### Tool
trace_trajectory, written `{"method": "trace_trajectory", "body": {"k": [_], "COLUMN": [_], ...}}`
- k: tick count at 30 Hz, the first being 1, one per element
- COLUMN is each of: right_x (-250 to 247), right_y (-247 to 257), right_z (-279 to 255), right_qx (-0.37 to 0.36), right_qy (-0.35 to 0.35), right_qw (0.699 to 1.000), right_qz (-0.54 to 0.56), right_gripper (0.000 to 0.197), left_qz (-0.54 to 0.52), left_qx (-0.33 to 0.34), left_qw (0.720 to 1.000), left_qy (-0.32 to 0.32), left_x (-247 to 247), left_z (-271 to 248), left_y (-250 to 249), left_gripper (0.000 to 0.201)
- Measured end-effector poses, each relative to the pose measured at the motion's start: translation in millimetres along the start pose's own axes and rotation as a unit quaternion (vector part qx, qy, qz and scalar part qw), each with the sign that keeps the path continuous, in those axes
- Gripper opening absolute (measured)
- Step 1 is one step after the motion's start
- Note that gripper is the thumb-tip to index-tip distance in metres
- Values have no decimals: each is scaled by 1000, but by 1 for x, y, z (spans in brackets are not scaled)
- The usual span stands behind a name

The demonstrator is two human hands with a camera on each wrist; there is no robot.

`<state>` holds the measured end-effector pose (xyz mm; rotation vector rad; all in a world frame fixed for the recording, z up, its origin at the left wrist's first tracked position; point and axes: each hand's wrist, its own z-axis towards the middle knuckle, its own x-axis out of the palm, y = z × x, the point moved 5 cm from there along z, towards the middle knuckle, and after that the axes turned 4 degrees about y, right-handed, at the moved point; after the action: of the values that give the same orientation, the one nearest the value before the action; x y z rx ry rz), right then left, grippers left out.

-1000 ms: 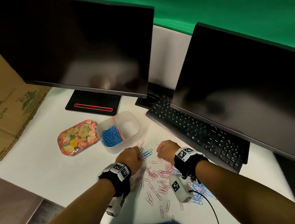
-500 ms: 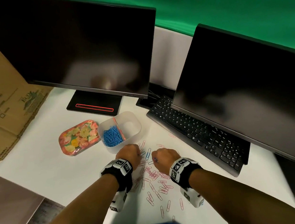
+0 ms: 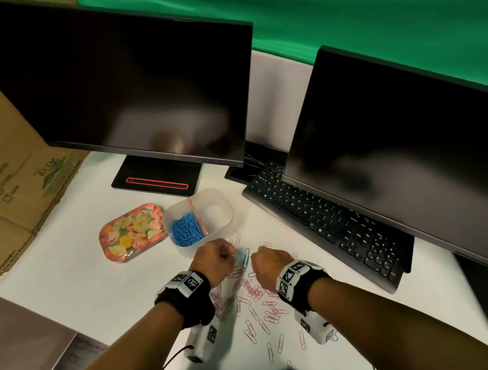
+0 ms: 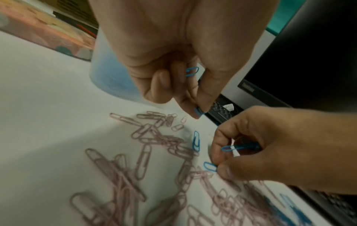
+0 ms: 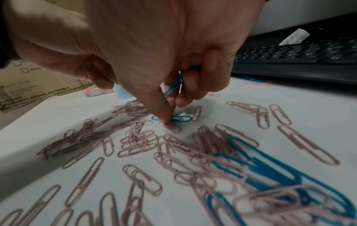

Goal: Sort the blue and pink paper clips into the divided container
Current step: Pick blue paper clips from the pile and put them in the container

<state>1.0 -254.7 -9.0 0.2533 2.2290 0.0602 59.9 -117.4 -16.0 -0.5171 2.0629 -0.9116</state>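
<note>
Blue paper clips fill the left compartment of the divided container; the right compartment shows only its white floor. Just near of it, pink paper clips lie scattered across the white desk, with a single blue clip lying loose between the two hands. The left hand is curled, pinching one blue clip at its fingertips with another tucked in the curled fingers. The right hand grips a few blue clips in its curled fingers while its thumb and a finger press onto another blue clip on the desk. A floral tin sits left of the container; a keyboard lies to the right under a dark monitor.
</note>
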Motion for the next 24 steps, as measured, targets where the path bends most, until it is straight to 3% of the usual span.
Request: {"method": "trace_trajectory", "body": {"k": [8,13,18,24], "right_x": [-5,-3,-1,-27], "right_y": [8,1,-6,-8], "right_z": [-5,-2,1,-3], "right_qx": [-24,9,26,7], "right_qy": [24,36,21,-15], "right_qw": [999,997,993,945], "right_qz": [3,65,116,326], "right_gripper": [31,36,21,11], "left_qz": [-145,-214,-316,-406], "left_qx": [14,1,-66,-124], "left_qw": [989,977,943,899], "left_qy": [31,-17,-81,-110], "left_x": [-20,-53,-82,-98], "left_z": [-16,-26,-24,-24], "left_y": [-18,-30,-17,-3], "left_gripper": [21,19,18,19]}}
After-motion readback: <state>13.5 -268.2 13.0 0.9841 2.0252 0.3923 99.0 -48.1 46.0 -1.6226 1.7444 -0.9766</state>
